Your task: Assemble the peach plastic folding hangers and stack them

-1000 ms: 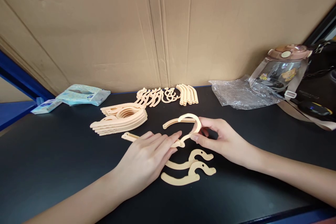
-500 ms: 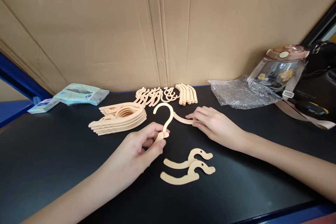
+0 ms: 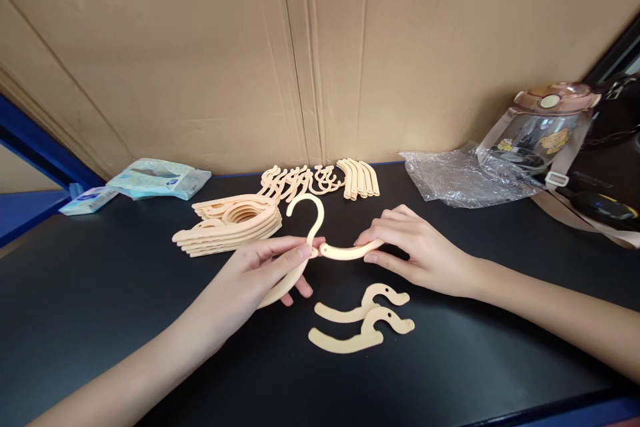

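Between thumb and fingers, my left hand grips a cream hanger hook with a curved hanger arm joined at its base; part of that arm is hidden by the hand. My right hand pinches the outer end of another curved hanger arm. This piece's holed end is close beside the hook's base; whether they touch I cannot tell. In front of my hands, two flat curved pieces with rounded, holed ends lie partly overlapping on the black table.
A stack of folded hangers sits behind my left hand. Farther back lie hooked pieces and a row of curved arms. Tissue packs are at left; a plastic bag and strapped bottle stand right, against cardboard.
My right hand has lifted the loose hanger arm and brought its holed end to the hook's base. My left hand has turned the hook piece, so more of its attached arm shows.
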A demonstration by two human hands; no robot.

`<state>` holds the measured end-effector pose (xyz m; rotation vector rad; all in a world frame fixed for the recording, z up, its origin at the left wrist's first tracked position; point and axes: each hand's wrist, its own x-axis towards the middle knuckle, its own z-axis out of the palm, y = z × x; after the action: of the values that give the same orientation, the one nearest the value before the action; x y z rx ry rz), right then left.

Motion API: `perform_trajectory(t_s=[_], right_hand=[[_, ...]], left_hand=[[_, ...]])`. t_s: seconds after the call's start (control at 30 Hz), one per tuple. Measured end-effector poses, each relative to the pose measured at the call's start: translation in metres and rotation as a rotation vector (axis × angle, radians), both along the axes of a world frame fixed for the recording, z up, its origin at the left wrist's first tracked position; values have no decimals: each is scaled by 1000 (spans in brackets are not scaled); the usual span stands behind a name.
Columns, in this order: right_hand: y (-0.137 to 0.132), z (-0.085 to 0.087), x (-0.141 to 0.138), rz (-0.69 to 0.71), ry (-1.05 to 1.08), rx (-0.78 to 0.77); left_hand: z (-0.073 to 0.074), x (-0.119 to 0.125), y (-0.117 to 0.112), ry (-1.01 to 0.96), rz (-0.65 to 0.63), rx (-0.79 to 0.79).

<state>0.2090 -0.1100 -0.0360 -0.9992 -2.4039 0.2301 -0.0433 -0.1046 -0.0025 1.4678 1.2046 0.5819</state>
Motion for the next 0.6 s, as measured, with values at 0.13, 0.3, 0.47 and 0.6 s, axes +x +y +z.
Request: perform_trajectory(t_s=[0.13,0.3,0.47,0.6], right_hand=[[0,-1,0,31,4,38],[2,-2,1,44,35,41],[3,-2,2,51,41,34],[4,-2,2,51,42,30]], left_hand=[[5,3,-5,-23,-12,-80],[7,2,-2,-49,-110,-128],[9,5,-7,-57,-66,-102],[7,5,-8,-74,-62,-77]])
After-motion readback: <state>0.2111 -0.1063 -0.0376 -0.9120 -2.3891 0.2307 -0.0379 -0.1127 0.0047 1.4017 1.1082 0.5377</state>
